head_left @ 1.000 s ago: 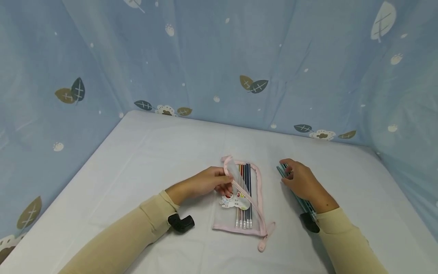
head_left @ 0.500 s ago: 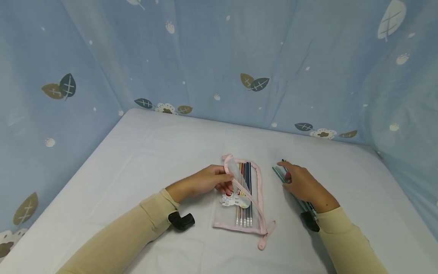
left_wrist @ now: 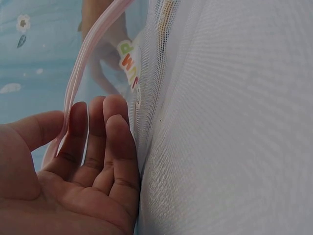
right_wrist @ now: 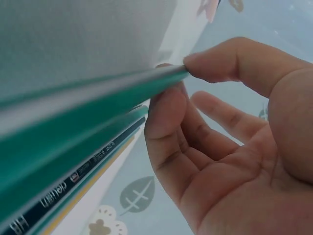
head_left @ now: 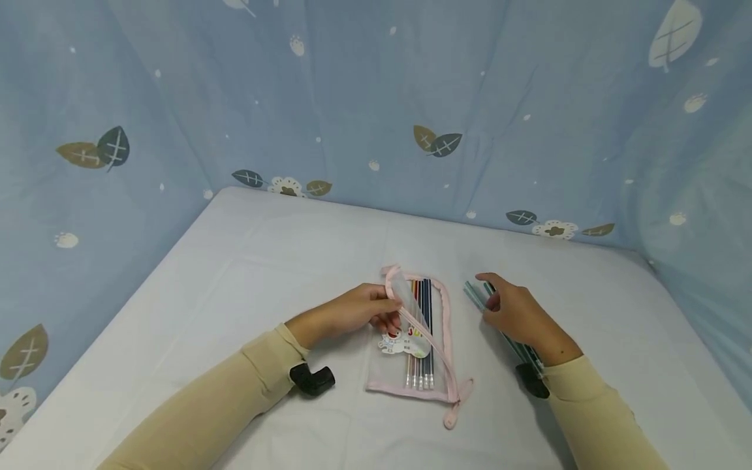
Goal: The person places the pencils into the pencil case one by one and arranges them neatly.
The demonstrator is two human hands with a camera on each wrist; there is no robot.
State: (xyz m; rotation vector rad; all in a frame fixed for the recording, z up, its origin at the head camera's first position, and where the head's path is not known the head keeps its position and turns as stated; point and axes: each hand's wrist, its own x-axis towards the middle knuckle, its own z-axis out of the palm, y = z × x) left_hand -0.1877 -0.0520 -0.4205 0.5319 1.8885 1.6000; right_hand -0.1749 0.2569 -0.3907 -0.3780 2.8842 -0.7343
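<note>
A mesh pencil pouch with pink trim [head_left: 446, 320] lies on the white surface, several pencils [head_left: 425, 307] inside and a cartoon label [head_left: 405, 343] on its front. My left hand [head_left: 355, 310] pinches the pouch's pink opening edge [left_wrist: 80, 61] between thumb and index finger, lifting that flap. To the right of the pouch, my right hand [head_left: 523, 316] pinches the end of a green pencil [right_wrist: 98, 100] between thumb and fingertip. More green pencils and a dark one marked HB [right_wrist: 61, 191] lie beside it, partly hidden under the hand and wrist in the head view.
A pink zipper pull [head_left: 451, 418] trails from the pouch's near right corner. Black wrist mounts [head_left: 311, 380] sit at both cuffs. Blue leaf-print cloth [head_left: 352, 98] walls in the back and sides of the white surface [head_left: 282, 254].
The green pencil ends by my right hand have shifted left and spread apart from the dark one. My left hand keeps its hold on the pouch edge.
</note>
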